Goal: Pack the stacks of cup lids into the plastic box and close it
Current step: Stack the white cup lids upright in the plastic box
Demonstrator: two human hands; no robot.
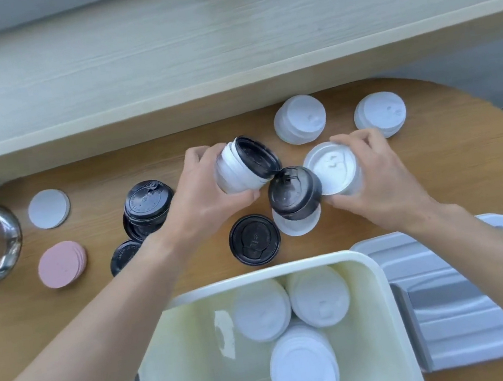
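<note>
White lids capped by a black one make up the tilted stack that the left hand is gripping above the tabletop. The right hand is closing its fingers around a white lid stack, with a black lid stack sitting between the two hands. Two more white stacks are standing beyond, and black lids are lying to the left. Nearer the person, the plastic box is sitting open, holding three white stacks, its grey cover lying beside it on the right.
</note>
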